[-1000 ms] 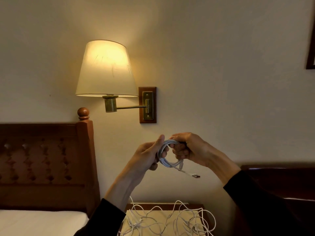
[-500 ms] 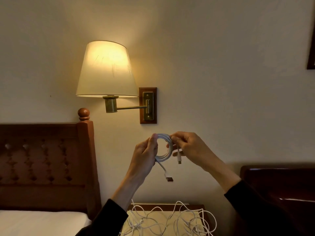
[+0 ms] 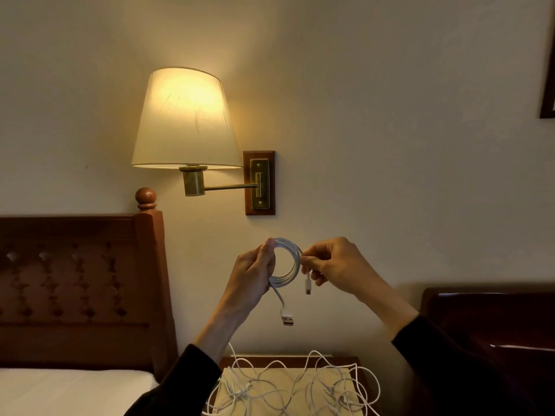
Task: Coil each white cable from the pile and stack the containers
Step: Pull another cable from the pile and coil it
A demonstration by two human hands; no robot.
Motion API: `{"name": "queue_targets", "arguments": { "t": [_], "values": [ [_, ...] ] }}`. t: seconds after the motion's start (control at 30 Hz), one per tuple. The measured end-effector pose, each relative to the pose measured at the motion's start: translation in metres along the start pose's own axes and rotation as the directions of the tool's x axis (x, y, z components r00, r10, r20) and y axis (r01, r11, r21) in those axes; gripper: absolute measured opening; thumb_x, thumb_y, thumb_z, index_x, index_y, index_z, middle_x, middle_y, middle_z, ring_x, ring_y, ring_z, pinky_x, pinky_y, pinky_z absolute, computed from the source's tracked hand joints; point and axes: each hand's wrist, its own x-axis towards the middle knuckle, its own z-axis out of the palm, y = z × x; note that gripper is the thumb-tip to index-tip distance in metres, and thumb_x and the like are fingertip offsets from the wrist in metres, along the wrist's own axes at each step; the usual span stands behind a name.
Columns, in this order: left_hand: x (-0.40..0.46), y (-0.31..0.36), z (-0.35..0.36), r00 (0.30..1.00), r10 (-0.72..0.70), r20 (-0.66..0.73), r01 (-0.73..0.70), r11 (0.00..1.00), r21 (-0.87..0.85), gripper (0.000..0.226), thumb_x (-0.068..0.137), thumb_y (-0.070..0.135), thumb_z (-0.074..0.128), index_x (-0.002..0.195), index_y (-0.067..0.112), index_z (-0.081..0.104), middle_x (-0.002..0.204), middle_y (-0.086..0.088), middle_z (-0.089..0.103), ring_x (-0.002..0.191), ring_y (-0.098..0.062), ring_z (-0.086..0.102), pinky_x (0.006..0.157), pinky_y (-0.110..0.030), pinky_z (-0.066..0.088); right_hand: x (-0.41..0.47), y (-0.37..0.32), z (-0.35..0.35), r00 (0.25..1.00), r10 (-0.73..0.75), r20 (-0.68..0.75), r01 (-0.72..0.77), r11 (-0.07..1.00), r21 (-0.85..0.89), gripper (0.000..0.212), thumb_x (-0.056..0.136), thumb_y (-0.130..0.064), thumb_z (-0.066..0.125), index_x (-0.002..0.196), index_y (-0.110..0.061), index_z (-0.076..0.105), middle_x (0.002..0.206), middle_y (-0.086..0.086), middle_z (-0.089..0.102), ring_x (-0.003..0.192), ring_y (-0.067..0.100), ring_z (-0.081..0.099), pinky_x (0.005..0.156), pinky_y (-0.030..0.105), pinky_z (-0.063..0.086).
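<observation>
A white cable (image 3: 292, 267) is wound into a round coil and held up in front of the wall. My left hand (image 3: 253, 273) grips the coil's left side. My right hand (image 3: 336, 267) pinches its right side. The USB plug (image 3: 287, 319) hangs below on a short tail, and the small plug (image 3: 308, 285) dangles under my right fingers. Below, a tangled pile of white cables (image 3: 288, 388) lies on the nightstand (image 3: 295, 362). No containers are in view.
A lit wall lamp (image 3: 184, 121) hangs above on a brass arm. A wooden headboard (image 3: 78, 283) and white bed (image 3: 69, 391) are at the left. Dark furniture (image 3: 492, 334) stands at the right. A frame corner (image 3: 548, 85) shows top right.
The coil has turned upright into an open ring between both hands. The USB plug swung from the right down to hang below the coil. The small plug came free under my right fingers.
</observation>
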Motion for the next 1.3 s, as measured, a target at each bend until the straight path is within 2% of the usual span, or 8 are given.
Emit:
{"name": "queue_targets", "arguments": {
  "t": [0.2, 0.3, 0.4, 0.5, 0.63, 0.77, 0.93, 1.3],
  "values": [
    [0.004, -0.012, 0.002, 0.992, 0.123, -0.023, -0.116, 0.971, 0.209, 0.039, 0.101, 0.037, 0.038, 0.07, 0.021, 0.058, 0.055, 0.004, 0.039, 0.051, -0.008, 0.034, 0.053, -0.025, 0.03, -0.005, -0.014, -0.005, 0.968, 0.22, 0.122, -0.249, 0.783, 0.57, 0.011, 0.09, -0.008, 0.064, 0.094, 0.001, 0.069, 0.082, 0.011, 0.072, 0.068, 0.016, 0.072, 0.063, 0.021, 0.059],
    [0.006, -0.009, 0.01, 0.991, 0.106, -0.08, -0.095, 0.987, 0.13, 0.044, 0.101, 0.038, 0.038, 0.067, 0.015, 0.054, 0.054, 0.004, 0.04, 0.049, -0.008, 0.035, 0.049, -0.021, 0.031, -0.012, -0.012, 0.02, 0.985, 0.168, -0.03, -0.108, 0.75, 0.653, 0.011, 0.087, -0.005, 0.067, 0.095, 0.002, 0.067, 0.085, 0.014, 0.073, 0.075, 0.02, 0.074, 0.066, 0.022, 0.059],
    [0.005, -0.005, 0.017, 0.995, 0.041, -0.088, -0.039, 0.999, 0.023, 0.046, 0.1, 0.04, 0.038, 0.067, 0.01, 0.05, 0.053, 0.003, 0.038, 0.047, -0.008, 0.035, 0.046, -0.017, 0.034, -0.016, 0.003, 0.043, 0.891, -0.136, -0.433, 0.227, 0.96, 0.165, 0.01, 0.081, -0.013, 0.077, 0.087, -0.007, 0.071, 0.085, -0.001, 0.067, 0.072, 0.01, 0.069, 0.064, 0.019, 0.057],
    [-0.001, -0.003, 0.02, 0.998, -0.022, -0.053, 0.016, 0.994, -0.104, 0.046, 0.1, 0.04, 0.04, 0.066, 0.011, 0.05, 0.054, 0.002, 0.038, 0.046, -0.007, 0.036, 0.044, -0.015, 0.036, -0.013, 0.013, 0.048, 0.731, -0.466, -0.498, 0.255, 0.864, -0.435, 0.015, 0.077, -0.025, 0.081, 0.08, -0.014, 0.07, 0.082, -0.008, 0.056, 0.067, 0.007, 0.053, 0.052, 0.019, 0.046],
    [-0.005, 0.001, 0.02, 1.0, -0.02, -0.016, 0.018, 0.99, -0.136, 0.046, 0.101, 0.037, 0.038, 0.061, 0.014, 0.043, 0.051, 0.007, 0.034, 0.045, -0.006, 0.031, 0.043, -0.017, 0.031, -0.006, 0.016, 0.046, 0.673, -0.466, -0.574, 0.217, 0.867, -0.449, 0.034, 0.077, -0.019, 0.081, 0.073, -0.02, 0.047, 0.076, -0.007, 0.043, 0.057, 0.007, 0.036, 0.048, 0.013, 0.031],
    [-0.004, 0.003, 0.02, 0.999, -0.035, -0.015, 0.032, 0.99, -0.141, 0.046, 0.1, 0.039, 0.039, 0.061, 0.015, 0.043, 0.052, 0.007, 0.033, 0.047, -0.007, 0.031, 0.046, -0.022, 0.028, -0.005, 0.015, 0.043, 0.789, -0.39, -0.475, 0.401, 0.912, -0.083, 0.031, 0.085, -0.006, 0.071, 0.088, -0.024, 0.045, 0.097, -0.011, 0.06, 0.088, -0.001, 0.06, 0.077, 0.006, 0.046],
    [-0.001, 0.002, 0.011, 0.998, -0.064, -0.015, 0.06, 0.975, -0.216, 0.044, 0.1, 0.041, 0.041, 0.063, 0.018, 0.043, 0.054, 0.005, 0.029, 0.049, -0.01, 0.025, 0.047, -0.027, 0.021, -0.009, 0.012, 0.023, 0.95, -0.291, -0.113, 0.311, 0.855, 0.414, 0.02, 0.089, 0.001, 0.063, 0.094, -0.013, 0.05, 0.096, 0.01, 0.066, 0.089, 0.022, 0.07, 0.082, 0.033, 0.058],
    [-0.008, -0.001, 0.009, 0.985, -0.17, 0.034, 0.169, 0.898, -0.407, 0.038, 0.099, 0.036, 0.046, 0.064, 0.021, 0.039, 0.06, 0.001, 0.019, 0.057, -0.017, 0.013, 0.046, -0.027, 0.016, -0.011, 0.014, 0.009, 0.958, -0.285, 0.008, 0.285, 0.957, 0.053, 0.037, 0.085, 0.006, 0.067, 0.093, -0.023, 0.045, 0.091, 0.002, 0.066, 0.082, 0.012, 0.068, 0.071, 0.029, 0.06]
  ]
}}
